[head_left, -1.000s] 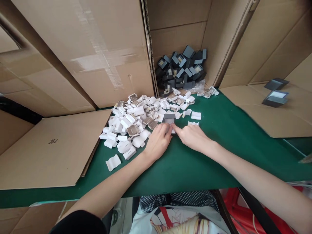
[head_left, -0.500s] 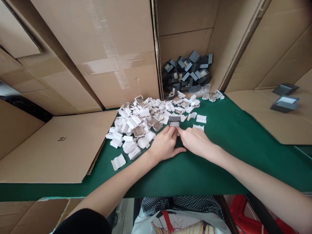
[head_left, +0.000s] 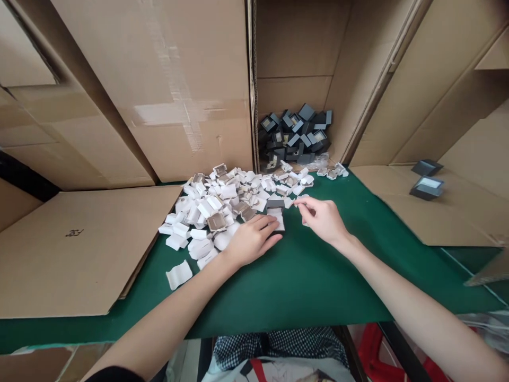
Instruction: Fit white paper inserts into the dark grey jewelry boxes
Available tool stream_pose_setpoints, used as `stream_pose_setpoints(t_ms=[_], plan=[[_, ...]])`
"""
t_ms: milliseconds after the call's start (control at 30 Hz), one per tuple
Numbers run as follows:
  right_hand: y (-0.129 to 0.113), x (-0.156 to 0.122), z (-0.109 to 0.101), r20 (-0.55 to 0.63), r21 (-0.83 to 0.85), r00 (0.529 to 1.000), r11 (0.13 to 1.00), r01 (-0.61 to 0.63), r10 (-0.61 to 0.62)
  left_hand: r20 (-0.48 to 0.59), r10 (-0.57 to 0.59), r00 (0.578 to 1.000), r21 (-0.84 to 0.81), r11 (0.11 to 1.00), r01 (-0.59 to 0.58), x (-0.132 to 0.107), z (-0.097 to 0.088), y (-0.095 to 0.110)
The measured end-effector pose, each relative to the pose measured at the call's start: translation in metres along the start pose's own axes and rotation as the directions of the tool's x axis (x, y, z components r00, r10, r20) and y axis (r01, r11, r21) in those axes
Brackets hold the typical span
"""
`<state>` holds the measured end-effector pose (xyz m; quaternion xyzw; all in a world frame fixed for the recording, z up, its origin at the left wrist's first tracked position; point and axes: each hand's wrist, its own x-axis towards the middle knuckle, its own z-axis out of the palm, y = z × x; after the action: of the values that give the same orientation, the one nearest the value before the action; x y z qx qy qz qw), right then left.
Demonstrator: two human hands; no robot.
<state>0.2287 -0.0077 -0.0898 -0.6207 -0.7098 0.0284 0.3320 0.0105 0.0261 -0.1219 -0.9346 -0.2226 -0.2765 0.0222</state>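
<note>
The small grey box (head_left: 275, 203) sits on the green table (head_left: 286, 297), at the right edge of the heap of white pieces (head_left: 210, 207). Its grey part stands at the far end, with a pale, flat white section (head_left: 277, 218) reaching toward the person; finer detail is too small to tell. The hands are apart: the left hand (head_left: 253, 239) lies loosely spread, fingertips at the white section's left side, thumb held away, while the right hand (head_left: 321, 216) is just right of the box, thumb and forefinger drawn together near a white scrap, and I cannot tell whether they pinch it. White pieces crowd the box's left and far sides. Bare green cloth runs from the box to the table's near edge and, beyond the right hand, to the cardboard flap (head_left: 429, 223) bearing two dark boxes (head_left: 427, 187)
</note>
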Motion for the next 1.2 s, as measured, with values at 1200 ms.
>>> stream_pose_setpoints(t_ms=[1200], plan=[[0.033,0.025,0.036,-0.041,-0.015,0.899,0.9,0.435,-0.435,-0.101,0.142,0.985,-0.137,0.978,-0.155,0.001,0.003,0.012]])
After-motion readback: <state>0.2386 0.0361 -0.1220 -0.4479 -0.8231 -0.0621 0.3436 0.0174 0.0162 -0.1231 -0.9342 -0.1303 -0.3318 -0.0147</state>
